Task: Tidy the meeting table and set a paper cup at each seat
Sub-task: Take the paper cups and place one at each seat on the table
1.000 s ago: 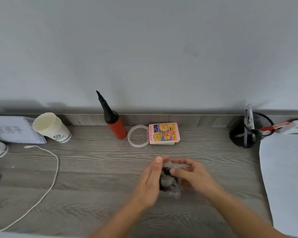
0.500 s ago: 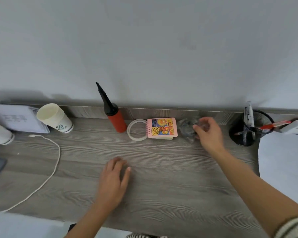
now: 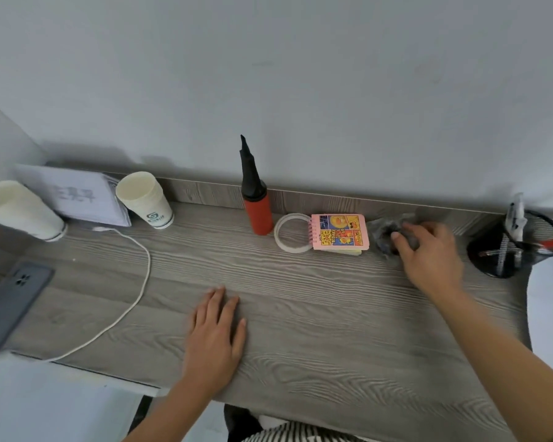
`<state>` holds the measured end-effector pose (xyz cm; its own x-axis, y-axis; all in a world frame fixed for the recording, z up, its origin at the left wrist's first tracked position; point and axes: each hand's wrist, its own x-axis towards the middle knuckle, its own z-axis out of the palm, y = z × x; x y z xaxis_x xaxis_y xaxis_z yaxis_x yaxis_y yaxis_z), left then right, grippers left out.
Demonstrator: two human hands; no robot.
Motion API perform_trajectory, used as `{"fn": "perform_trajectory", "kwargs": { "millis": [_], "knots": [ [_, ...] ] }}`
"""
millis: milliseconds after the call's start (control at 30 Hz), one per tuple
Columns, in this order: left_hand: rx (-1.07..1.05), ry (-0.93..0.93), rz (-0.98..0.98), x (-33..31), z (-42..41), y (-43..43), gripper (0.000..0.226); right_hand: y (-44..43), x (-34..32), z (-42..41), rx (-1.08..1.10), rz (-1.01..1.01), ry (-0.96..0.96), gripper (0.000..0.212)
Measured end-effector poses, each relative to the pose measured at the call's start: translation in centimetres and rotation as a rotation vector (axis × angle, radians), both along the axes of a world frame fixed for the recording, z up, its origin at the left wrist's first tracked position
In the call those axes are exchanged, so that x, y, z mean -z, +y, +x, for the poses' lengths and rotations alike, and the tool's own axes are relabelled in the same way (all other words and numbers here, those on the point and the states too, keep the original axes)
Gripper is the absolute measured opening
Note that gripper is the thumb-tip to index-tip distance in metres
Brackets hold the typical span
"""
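Two hands at one table [image 3: 316,339], tidying partly done by the look of it.

- Right hand [image 3: 428,256], right of centre: fingers curled over a dark crumpled bag [image 3: 384,231] and holding it against the back edge, just beside the notebook [image 3: 339,231]. The grip is blurred.
- Left hand [image 3: 214,333], lower centre: flat on the wood, fingers straight and close together, holding nothing.
- Back row, centre to right: red pump [image 3: 257,207] upright, tape ring [image 3: 290,232] touching the notebook, then the bag, then a mesh pen holder [image 3: 505,250]. These read as already lined up.
- Paper cup [image 3: 146,202], upper left: upright, mouth open, beside a pile of papers [image 3: 74,194].
- Stack of cups [image 3: 21,210], far left edge: near the papers.
- Loose items, left side: white cable [image 3: 138,282] trailing across the wood and a grey phone [image 3: 13,301] near the front edge.

Left to do, as judged here: let go of the bag, deal with the cable and phone, and set out the cups (no cup stands at a seat yet, and no seat shows in view).
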<state>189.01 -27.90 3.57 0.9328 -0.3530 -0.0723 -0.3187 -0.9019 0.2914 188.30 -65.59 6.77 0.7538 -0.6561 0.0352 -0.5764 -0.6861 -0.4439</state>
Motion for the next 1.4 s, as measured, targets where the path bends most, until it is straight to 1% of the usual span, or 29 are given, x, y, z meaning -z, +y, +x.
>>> {"fn": "perform_trajectory", "kwargs": {
  "millis": [100, 133, 200, 267, 300, 367, 433, 467, 533, 600, 700, 800, 900, 1000, 1067, 1133, 1200, 1267, 1333, 1400],
  "knots": [
    [0.076, -0.033, -0.054, -0.1, 0.8, 0.7, 0.052, 2.1, -1.0, -0.6, 0.031, -0.082, -0.061, 0.044],
    [0.101, -0.019, -0.107, -0.3, 1.3, 1.3, 0.048, 3.2, -1.3, -0.7, 0.034, -0.096, -0.084, 0.044],
    [0.083, 0.039, -0.318, -0.9, 3.0, 2.8, 0.046, 6.2, -1.8, -0.9, 0.004, -0.094, -0.136, 0.041],
    [-0.011, 0.115, -0.54, -2.0, 5.1, 5.0, 0.045, 10.7, -1.5, -1.4, -0.067, -0.069, -0.154, 0.037],
    [-0.085, 0.115, -0.633, -2.8, 6.5, 6.2, 0.046, 13.4, -1.2, -1.6, -0.112, -0.045, -0.151, 0.035],
    [-0.236, 0.094, -0.747, -4.0, 10.2, 8.6, 0.052, 19.2, -0.6, -1.5, -0.208, 0.002, -0.113, 0.037],
    [-0.357, 0.086, -0.776, -4.6, 14.3, 10.4, 0.063, 24.5, 0.7, -1.2, -0.288, 0.028, -0.018, 0.04],
    [-0.386, 0.085, -0.788, -4.7, 16.2, 11.1, 0.068, 26.8, 1.4, -1.1, -0.312, 0.024, 0.032, 0.044],
    [-0.396, 0.114, -0.802, -4.4, 19.4, 12.0, 0.078, 30.1, 2.8, -1.2, -0.317, -0.045, 0.093, 0.052],
    [-0.389, 0.181, -0.835, -3.9, 21.7, 12.0, 0.084, 32.1, 3.8, -1.4, -0.292, -0.102, 0.118, 0.054],
    [-0.39, 0.235, -0.914, -3.6, 23.6, 10.8, 0.079, 33.2, 4.3, -1.2, -0.256, -0.137, 0.11, 0.054],
    [-0.418, 0.203, -0.953, -3.5, 24.5, 9.4, 0.07, 33.5, 4.1, -0.9, -0.221, -0.168, 0.12, 0.049],
    [-0.395, 0.179, -0.985, -3.1, 25.0, 9.0, 0.067, 33.6, 3.9, -1.0, -0.205, -0.178, 0.132, 0.049],
    [-0.288, 0.153, -0.949, -3.6, 24.3, 9.3, 0.068, 33.8, 3.6, -1.0, -0.204, -0.177, 0.156, 0.051],
    [-0.178, 0.158, -0.938, -4.5, 23.0, 9.5, 0.068, 34.4, 3.4, -1.0, -0.172, -0.135, 0.15, 0.052],
    [-0.041, 0.169, -0.945, -5.4, 21.2, 9.6, 0.069, 35.3, 2.8, -1.3, -0.128, -0.051, 0.135, 0.052],
    [0.124, 0.184, -0.94, -6.1, 19.2, 9.9, 0.069, 36.1, 1.4, -1.9, -0.093, 0.078, 0.124, 0.047],
    [0.288, 0.227, -0.914, -6.7, 16.8, 10.3, 0.074, 36.4, -0.8, -3.1, -0.007, 0.259, 0.043, 0.038],
    [0.464, 0.253, -0.855, -7.2, 14.1, 10.9, 0.081, 36.8, -3.4, -4.9, 0.138, 0.455, -0.138, 0.028],
    [0.627, 0.262, -0.763, -7.5, 11.1, 11.6, 0.084, 37.1, -5.7, -7.1, 0.271, 0.533, -0.326, 0.017]
  ]
}}
